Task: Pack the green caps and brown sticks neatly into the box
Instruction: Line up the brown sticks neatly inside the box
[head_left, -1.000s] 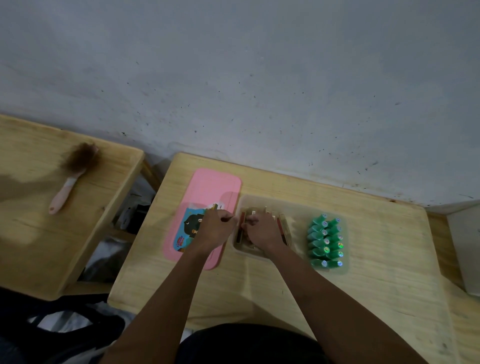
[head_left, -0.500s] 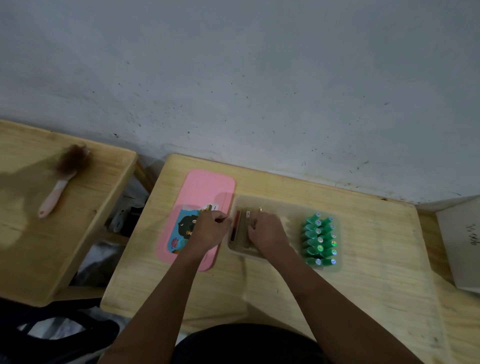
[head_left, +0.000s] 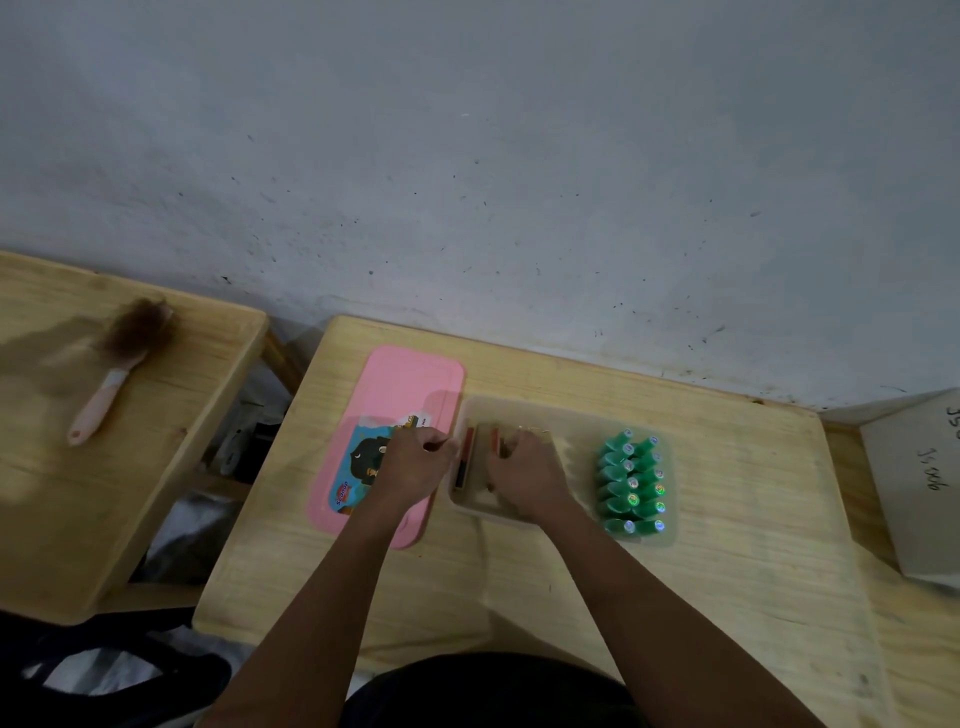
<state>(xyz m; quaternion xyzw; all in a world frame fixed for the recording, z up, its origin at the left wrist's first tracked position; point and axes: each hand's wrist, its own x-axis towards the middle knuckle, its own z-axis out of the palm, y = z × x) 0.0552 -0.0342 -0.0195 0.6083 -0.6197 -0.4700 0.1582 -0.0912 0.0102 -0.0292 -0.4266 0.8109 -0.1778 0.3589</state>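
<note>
Bottom of frame: dark clothing, then two bare forearms reaching up the middle over the front strip of the wooden table, which is bare wood with plenty of room to pull back. Mid-frame, the left hand sits with fingers curled at the left wall of the box, hanging over the pink lid. Too blurred to tell if it pinches anything. The right hand is inside the left half of the box, fingers bent down onto the brown sticks; cannot tell if it is gripping or just pressing them. A few sticks show lying lengthwise along the left wall, the rest are hidden under the hand. The green caps are in the right half of the box, lined up in two tidy columns. Judged progress: caps look done, sticks mostly in and being straightened, lid not yet on. The lid lies flat just left of the box, touching or slightly under its edge. Space is tight between the hands and the box wall, open on the right of the table. A grey board leans at the right edge. At left a lower wooden bench holds a brush, well apart. A grey wall fills the top.
</note>
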